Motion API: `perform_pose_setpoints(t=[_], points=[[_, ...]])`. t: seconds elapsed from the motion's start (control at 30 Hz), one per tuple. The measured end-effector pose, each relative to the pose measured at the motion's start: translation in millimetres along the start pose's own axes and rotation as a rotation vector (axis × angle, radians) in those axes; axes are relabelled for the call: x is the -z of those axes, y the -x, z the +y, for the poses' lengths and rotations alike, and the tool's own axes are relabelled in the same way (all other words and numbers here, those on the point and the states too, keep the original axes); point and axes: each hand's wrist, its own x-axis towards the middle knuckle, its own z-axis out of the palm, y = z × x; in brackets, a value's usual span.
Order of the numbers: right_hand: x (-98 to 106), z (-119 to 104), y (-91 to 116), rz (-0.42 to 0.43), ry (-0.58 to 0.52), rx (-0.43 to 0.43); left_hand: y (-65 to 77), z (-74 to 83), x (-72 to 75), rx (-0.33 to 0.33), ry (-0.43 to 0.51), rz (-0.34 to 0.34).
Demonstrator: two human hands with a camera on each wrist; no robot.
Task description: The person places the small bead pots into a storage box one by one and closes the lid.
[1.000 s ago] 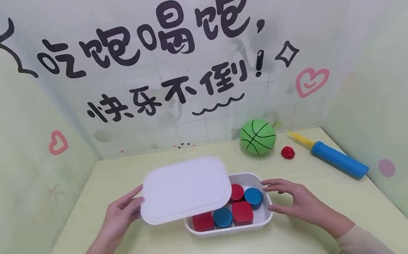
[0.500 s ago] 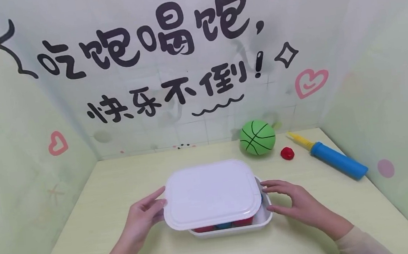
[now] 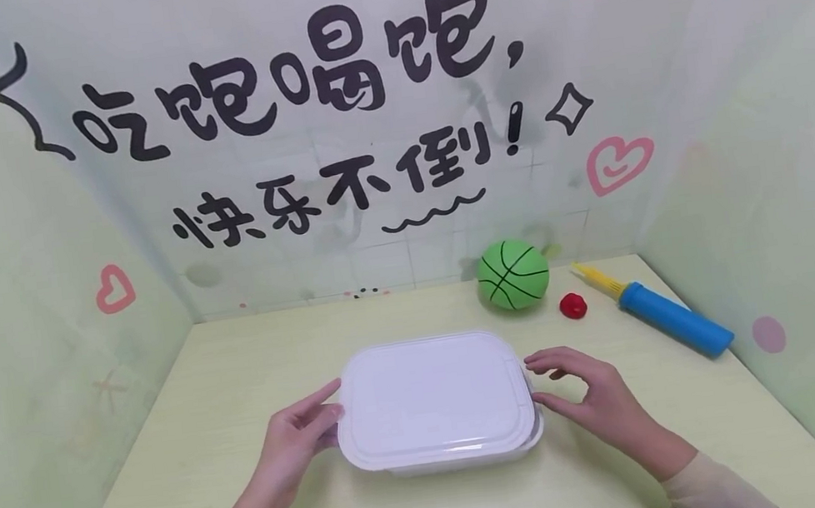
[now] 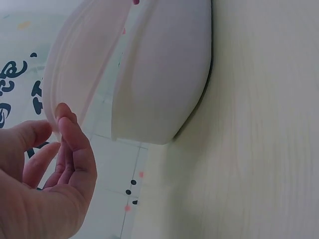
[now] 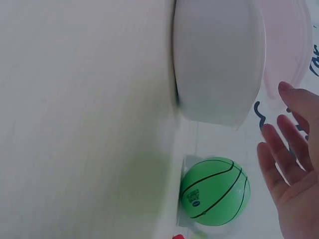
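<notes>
A white rectangular lid (image 3: pixel 432 402) hangs over a white plastic box (image 4: pixel 164 69), covering nearly all of it in the head view. My left hand (image 3: pixel 289 439) pinches the lid's left edge between thumb and fingers. Both wrist views show a gap between the lid (image 5: pixel 286 45) and the box's rim. My right hand (image 3: pixel 605 399) is at the right end, fingers loosely bent and spread; its thumb tip is at the lid's edge, and I cannot tell whether it touches. The box's contents are hidden.
Behind the box on the pale table (image 3: pixel 252 347) sit a green ball (image 3: pixel 513 275) with black lines and a small red piece (image 3: pixel 573 305). A blue hand pump (image 3: pixel 675 320) with a yellow nozzle lies at the right. Printed fabric walls enclose the table's back and sides.
My left hand has carried the lid rightward and down over the box, hiding the red and blue pieces inside. The right hand has stayed near the box's right end.
</notes>
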Motion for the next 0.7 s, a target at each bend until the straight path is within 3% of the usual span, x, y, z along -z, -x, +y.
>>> perform_pose_setpoints(t=[0.23, 0.4, 0.53, 0.7], points=[[-0.4, -2.7, -2.4, 0.007, -0.039, 0.082, 2.6, 0.1, -2.4, 0.000, 0.003, -0.003], [-1.4, -5.8, -3.2, -0.011, -0.059, 0.071, 3.9, -0.9, -0.8, -0.011, 0.001, -0.013], [-1.8, -8.2, -4.0, -0.009, -0.045, 0.079, 7.2, -0.2, 1.0, -0.096, -0.061, 0.007], [0.8, -10.6, -6.4, 0.031, -0.040, 0.141, 10.7, 4.9, 3.2, -0.287, -0.148, 0.028]])
